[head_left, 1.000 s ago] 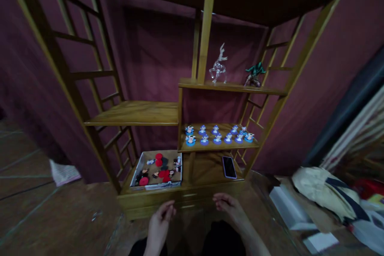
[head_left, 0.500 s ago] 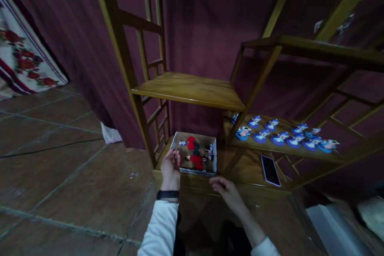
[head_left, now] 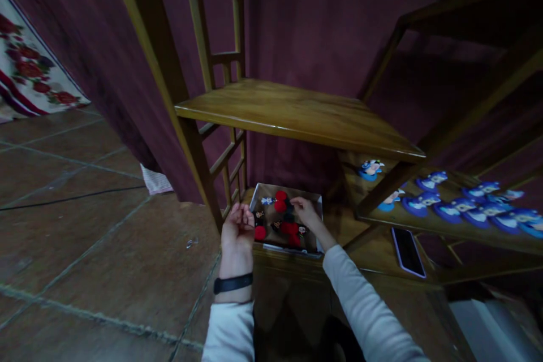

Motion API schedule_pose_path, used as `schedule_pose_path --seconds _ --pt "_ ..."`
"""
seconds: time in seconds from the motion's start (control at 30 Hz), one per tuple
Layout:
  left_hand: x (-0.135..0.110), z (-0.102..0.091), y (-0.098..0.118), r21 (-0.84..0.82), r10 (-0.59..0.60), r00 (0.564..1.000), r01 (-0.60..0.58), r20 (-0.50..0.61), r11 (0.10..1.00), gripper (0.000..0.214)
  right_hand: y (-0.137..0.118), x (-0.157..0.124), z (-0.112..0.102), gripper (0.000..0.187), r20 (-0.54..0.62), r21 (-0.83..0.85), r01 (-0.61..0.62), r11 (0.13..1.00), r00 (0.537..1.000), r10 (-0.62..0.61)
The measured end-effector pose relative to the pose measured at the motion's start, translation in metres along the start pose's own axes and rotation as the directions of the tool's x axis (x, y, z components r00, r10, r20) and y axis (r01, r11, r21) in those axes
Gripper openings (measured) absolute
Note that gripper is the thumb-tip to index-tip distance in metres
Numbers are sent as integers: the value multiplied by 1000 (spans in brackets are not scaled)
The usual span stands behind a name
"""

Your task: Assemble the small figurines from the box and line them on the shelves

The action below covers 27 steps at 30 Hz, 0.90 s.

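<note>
The red piece (head_left: pixel 280 201) lies in the back part of the shallow box (head_left: pixel 313 198), left of its middle, its longer way running roughly from the box's back toward its front. A white-and-blue figurine (head_left: pixel 268 201) lies just to its left, and a dark piece (head_left: pixel 289 218) lies in the middle of the box. The right hand (head_left: pixel 309 215) is over the back right part of the box and is the nearer one: from its fingertips the red piece lies to the left, a small gap apart. Its thumb and fingers are drawn close together; whether anything is pinched between them, I cannot tell.

The left hand (head_left: pixel 238 227) is at the left rim of the box, fingers loosely bent, with nothing seen in its grasp. Nearest to it, in the box's front left corner, are a red disc (head_left: pixel 260 232) and a dark figurine (head_left: pixel 259 216). More red pieces (head_left: pixel 291 232) lie near the box's front wall.

Above the box is a wooden shelf (head_left: pixel 297 113). Right of the box lies a phone (head_left: pixel 408 251), and figures on blue bases (head_left: pixel 421 203) stand on a board above it.
</note>
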<state>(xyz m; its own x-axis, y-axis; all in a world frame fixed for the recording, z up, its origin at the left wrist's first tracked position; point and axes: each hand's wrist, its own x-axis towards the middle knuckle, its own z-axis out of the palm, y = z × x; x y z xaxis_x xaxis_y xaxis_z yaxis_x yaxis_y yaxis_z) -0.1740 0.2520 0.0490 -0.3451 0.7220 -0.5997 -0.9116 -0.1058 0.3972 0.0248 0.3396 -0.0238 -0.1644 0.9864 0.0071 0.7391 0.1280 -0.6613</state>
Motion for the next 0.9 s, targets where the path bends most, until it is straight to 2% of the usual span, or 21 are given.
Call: schedule_pose_path --seconds 0.1,0.23,0.3,0.37,0.43,0.47,0.5,0.57,0.63,0.77,0.83,0.9 --pt "4 2 0 -2 -46 999 46 6 999 26 4 17 -10 32 22 -176 -60 983 998 65" --pt "8 2 4 -12 -57 996 58 66 998 25 12 18 -13 36 52 -247 -76 966 994 92" --pt "8 2 6 -19 -60 995 62 84 998 22 4 16 -1 36 79 -261 2 965 997 20" --pt "7 3 6 -17 -69 994 71 89 997 21 -13 18 18 38 115 -279 149 949 986 -121" --pt "6 5 6 -1 -89 991 89 104 996 20 -34 24 41 42 197 -297 328 897 940 -278" --pt "6 5 5 11 -101 989 101 112 995 19 -44 29 51 41 234 -325 383 864 918 -319" --pt "5 6 5 20 -110 987 108 120 994 20 -52 34 61 38 270 -368 396 842 911 -311" --pt "5 7 7 27 -118 985 116 123 993 21 -62 43 76 34 294 -444 394 805 913 -284" --pt "6 7 10 20 -116 986 115 116 993 22 -64 49 87 33 256 -489 369 791 927 -275" --pt "7 6 15 -13 -108 986 110 124 994 23 -58 49 95 31 196 -528 324 785 946 -258" --pt "7 6 16 -19 -107 985 110 137 994 23 -56 48 93 25 221 -478 332 813 941 -255" --pt "7 6 15 -19 -116 982 121 146 993 23 -56 48 86 23 227 -315 300 900 945 -235"
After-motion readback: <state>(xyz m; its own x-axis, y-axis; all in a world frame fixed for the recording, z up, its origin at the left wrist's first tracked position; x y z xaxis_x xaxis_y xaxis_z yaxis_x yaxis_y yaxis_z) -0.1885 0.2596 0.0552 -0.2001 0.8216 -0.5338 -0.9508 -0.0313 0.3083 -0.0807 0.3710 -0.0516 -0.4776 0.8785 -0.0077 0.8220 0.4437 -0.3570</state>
